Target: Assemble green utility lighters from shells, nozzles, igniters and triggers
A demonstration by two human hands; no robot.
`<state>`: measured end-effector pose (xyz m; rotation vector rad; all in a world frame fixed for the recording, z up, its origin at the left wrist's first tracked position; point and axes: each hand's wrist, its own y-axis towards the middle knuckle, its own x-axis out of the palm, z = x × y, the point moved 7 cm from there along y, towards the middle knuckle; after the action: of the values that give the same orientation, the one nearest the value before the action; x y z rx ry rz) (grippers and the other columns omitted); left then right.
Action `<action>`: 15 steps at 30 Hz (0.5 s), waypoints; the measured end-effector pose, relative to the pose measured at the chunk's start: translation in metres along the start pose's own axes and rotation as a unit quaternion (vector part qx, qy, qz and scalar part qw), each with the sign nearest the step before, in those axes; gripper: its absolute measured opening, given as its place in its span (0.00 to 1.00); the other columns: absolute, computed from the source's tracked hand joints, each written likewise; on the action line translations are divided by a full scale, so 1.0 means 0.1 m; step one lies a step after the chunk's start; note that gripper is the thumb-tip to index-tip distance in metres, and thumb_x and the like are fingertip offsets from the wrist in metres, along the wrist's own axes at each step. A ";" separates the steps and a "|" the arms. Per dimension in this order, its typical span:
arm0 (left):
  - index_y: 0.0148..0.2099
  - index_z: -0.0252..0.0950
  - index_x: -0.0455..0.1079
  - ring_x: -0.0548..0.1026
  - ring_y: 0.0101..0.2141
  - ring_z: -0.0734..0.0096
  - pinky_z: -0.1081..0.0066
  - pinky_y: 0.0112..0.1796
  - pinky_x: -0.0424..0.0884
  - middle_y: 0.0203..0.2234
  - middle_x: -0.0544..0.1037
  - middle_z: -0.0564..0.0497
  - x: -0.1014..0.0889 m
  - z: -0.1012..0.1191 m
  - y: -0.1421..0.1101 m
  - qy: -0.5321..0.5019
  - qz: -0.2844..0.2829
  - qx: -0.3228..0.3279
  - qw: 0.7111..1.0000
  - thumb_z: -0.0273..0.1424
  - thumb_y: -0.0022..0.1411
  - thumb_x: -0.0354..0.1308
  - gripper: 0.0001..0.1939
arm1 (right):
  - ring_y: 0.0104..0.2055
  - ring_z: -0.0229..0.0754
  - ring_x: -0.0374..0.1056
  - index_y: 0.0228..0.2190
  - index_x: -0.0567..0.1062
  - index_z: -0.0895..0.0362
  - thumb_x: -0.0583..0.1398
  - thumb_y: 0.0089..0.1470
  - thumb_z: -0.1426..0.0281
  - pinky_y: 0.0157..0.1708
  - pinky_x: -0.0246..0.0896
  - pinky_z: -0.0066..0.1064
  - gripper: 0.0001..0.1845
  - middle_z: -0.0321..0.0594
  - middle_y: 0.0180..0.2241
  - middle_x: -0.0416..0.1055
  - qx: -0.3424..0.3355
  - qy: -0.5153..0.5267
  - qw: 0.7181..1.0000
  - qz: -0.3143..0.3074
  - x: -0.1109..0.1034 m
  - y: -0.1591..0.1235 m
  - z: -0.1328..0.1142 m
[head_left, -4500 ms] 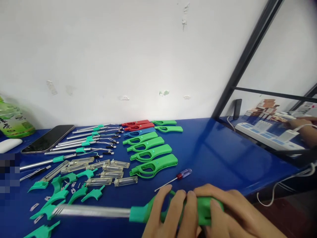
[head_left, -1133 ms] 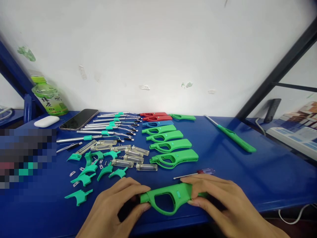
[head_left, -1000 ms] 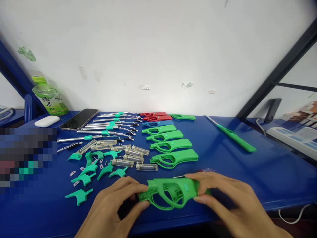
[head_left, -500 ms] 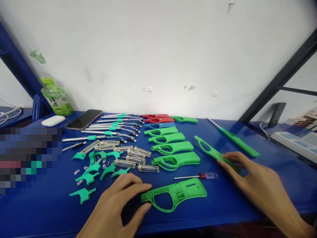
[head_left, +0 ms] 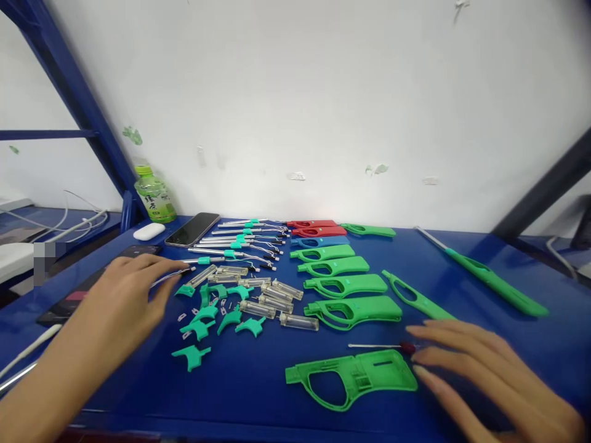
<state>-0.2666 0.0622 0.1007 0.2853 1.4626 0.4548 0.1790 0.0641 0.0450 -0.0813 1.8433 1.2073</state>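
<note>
My left hand (head_left: 132,292) reaches over the left side, thumb and forefinger apart at the nearest metal lighter tube (head_left: 203,261) and its wire (head_left: 168,277). Whether they touch is unclear. My right hand (head_left: 480,369) has its fingers stretched out beside a small screwdriver (head_left: 376,346), whose handle it mostly hides. In front lies an open green lighter shell half (head_left: 355,375), its hollow inside facing up. Its matching green shell half (head_left: 415,298) rests farther back, partly behind my right hand.
Teal triggers (head_left: 191,355) and clear fuel tanks (head_left: 299,321) lie in the middle. Behind them stand rows of tubes and of green, blue and red shells (head_left: 353,311). A whole green lighter (head_left: 498,280) lies right. Phone (head_left: 192,229), white case (head_left: 149,231) and bottle (head_left: 156,197) are back left.
My left hand has left the front shell half and moved left to the tubes. My right hand has let go of the other shell half and come nearer the screwdriver. The view has shifted left.
</note>
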 end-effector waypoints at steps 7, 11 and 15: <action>0.45 0.34 0.81 0.82 0.44 0.48 0.55 0.49 0.74 0.42 0.86 0.47 0.09 -0.65 -0.17 0.183 -0.050 -0.052 0.980 0.40 0.74 0.45 0.24 | 0.56 0.48 0.75 0.48 0.81 0.48 0.63 0.61 0.72 0.58 0.69 0.36 0.14 0.35 0.51 0.81 -0.060 0.012 0.998 0.000 0.14 -0.03 -0.14; 0.44 0.35 0.81 0.82 0.35 0.47 0.59 0.37 0.73 0.35 0.85 0.47 0.19 -0.88 -0.29 0.171 -0.051 -0.113 0.978 0.44 0.72 0.46 0.26 | 0.55 0.47 0.75 0.48 0.81 0.49 0.63 0.62 0.71 0.59 0.68 0.35 0.14 0.35 0.50 0.81 -0.065 0.016 0.998 -0.008 0.16 -0.07 -0.10; 0.44 0.33 0.82 0.83 0.34 0.46 0.61 0.35 0.72 0.31 0.84 0.48 0.26 -1.09 -0.37 0.207 -0.051 -0.162 0.964 0.42 0.71 0.45 0.25 | 0.54 0.46 0.77 0.49 0.81 0.49 0.62 0.63 0.71 0.58 0.69 0.35 0.14 0.35 0.49 0.82 -0.078 0.009 0.997 -0.005 0.17 -0.06 -0.13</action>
<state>-0.3694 0.0316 0.0502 -0.1566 1.7671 0.6885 0.1643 0.0575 0.0303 -0.1888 1.7606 1.3452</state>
